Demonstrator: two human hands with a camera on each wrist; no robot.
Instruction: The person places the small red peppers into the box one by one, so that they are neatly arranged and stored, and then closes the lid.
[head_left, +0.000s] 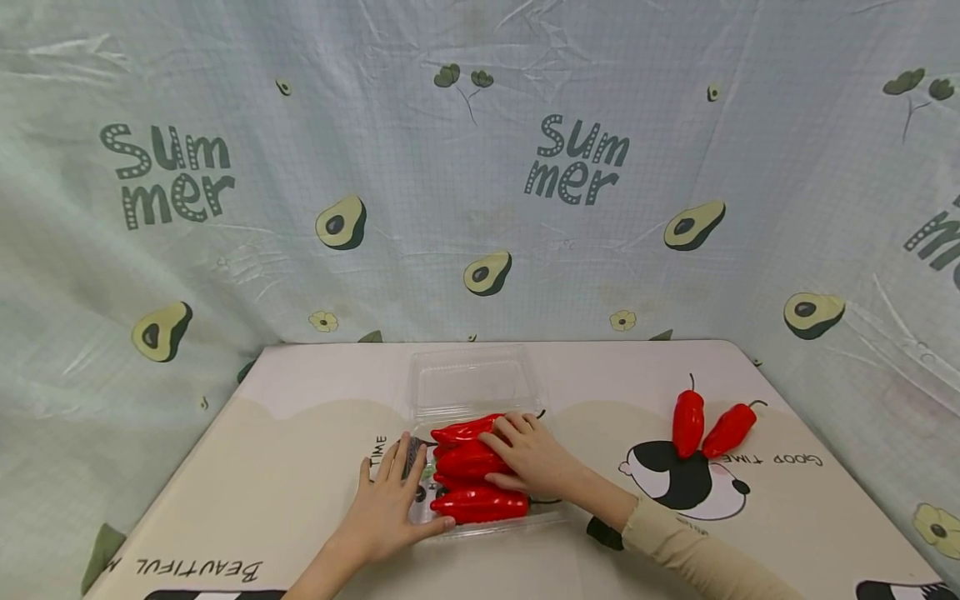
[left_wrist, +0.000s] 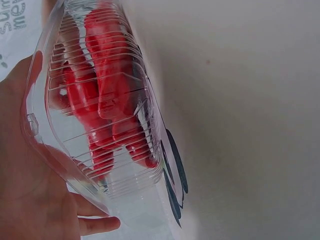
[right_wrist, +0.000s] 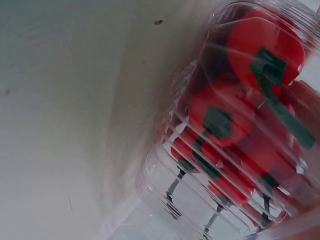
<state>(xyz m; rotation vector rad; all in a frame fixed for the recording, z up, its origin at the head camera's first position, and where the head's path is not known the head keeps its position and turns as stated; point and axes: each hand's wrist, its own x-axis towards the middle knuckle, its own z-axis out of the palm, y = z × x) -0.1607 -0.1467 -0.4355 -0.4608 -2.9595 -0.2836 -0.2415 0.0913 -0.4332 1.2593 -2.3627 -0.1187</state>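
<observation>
A clear plastic clamshell box [head_left: 517, 523] holds several glossy red chili peppers [head_left: 480, 504] with dark green stems. Its lid [head_left: 472, 379] lies folded back behind it. My left hand [head_left: 382, 508] rests at the box's left side, fingers spread, thumb by the front rim. My right hand [head_left: 532, 458] reaches over the peppers from the right, holding one red pepper [head_left: 468, 460] between thumb and fingers. Through the ribbed box wall, the left wrist view shows pepper tips [left_wrist: 102, 160], and the right wrist view shows stem ends [right_wrist: 217, 120]. The right fingertips are partly hidden.
Two more red peppers [head_left: 687, 421] lie at the right of the table [head_left: 300, 467], on a printed cartoon dog. Behind the table hangs a pale sheet [head_left: 420, 208] with avocado prints, which also runs along both sides.
</observation>
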